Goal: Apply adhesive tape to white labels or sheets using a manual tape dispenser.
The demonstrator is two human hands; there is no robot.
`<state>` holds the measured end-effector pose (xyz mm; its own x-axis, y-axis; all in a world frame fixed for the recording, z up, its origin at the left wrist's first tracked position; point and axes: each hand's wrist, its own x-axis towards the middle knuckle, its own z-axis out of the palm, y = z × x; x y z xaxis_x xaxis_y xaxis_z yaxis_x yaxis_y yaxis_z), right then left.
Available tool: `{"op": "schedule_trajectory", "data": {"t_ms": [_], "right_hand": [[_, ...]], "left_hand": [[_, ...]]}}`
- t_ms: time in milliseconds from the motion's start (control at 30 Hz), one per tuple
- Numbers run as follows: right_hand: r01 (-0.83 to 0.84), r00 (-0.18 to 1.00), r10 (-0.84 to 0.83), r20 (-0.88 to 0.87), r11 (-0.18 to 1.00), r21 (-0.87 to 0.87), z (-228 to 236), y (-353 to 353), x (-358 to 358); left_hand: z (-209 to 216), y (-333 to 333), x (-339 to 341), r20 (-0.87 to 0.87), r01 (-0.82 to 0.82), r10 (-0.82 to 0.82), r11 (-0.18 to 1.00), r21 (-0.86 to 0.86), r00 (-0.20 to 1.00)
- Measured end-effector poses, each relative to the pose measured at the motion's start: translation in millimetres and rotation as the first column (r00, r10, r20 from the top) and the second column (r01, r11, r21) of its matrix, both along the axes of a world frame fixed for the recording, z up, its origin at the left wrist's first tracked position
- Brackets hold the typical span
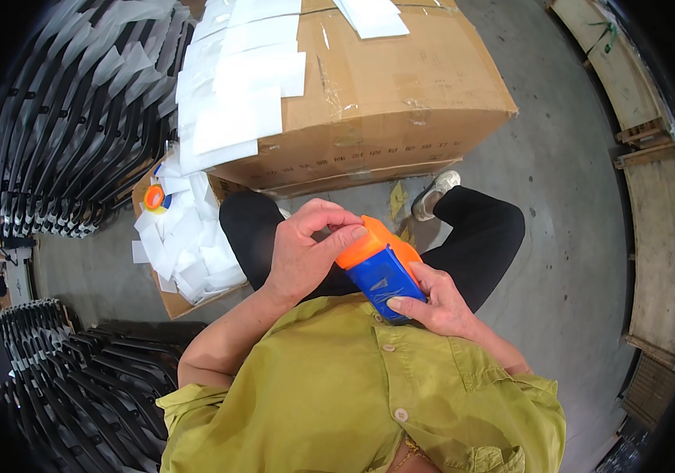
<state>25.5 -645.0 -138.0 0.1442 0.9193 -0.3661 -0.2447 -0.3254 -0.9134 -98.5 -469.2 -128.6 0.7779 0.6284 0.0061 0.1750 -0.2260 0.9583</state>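
Above my lap I hold a boxy orange-and-blue plastic case; its exact kind is unclear. The blue face carries pale scratches, and orange runs along its upper end and right side. My right hand wraps its lower right side, with the thumb across the blue face. At the orange upper left end, my left hand is closed, thumb and forefinger pinched at the edge. Anything thin between those fingertips is too small to make out. My knees are spread on either side, in black trousers.
A large brown carton stands in front, with white foam sheets on it. Left of my knee, an open carton holds white pieces and an orange ring. Black metal frames stack at left; wooden crates line the right.
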Motion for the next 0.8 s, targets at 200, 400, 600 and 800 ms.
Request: {"op": "schedule_trajectory", "data": {"t_ms": [200, 400, 600, 800], "right_hand": [[-0.036, 0.986, 0.031, 0.165, 0.999, 0.031, -10, -4, -1], [-0.051, 0.981, 0.046, 0.187, 0.999, 0.019, -8, -1, 0], [0.013, 0.997, -0.017, 0.078, 0.999, 0.050, -5, 0, 1], [0.044, 0.999, -0.044, -0.002, 0.998, 0.042, -7, 0, 5]], "left_hand": [[1, -1, -3, -0.044, -0.020, 0.024, 0.996, 0.085, 0.999], [-3, -2, -3, 0.022, 0.024, -0.029, 0.972, 0.235, 0.999], [-8, -3, -4, 0.065, 0.075, -0.106, 0.928, 0.365, 0.992], [-7, 0, -6, 0.141, -0.002, -0.052, 0.932, 0.363, 0.989]]}}
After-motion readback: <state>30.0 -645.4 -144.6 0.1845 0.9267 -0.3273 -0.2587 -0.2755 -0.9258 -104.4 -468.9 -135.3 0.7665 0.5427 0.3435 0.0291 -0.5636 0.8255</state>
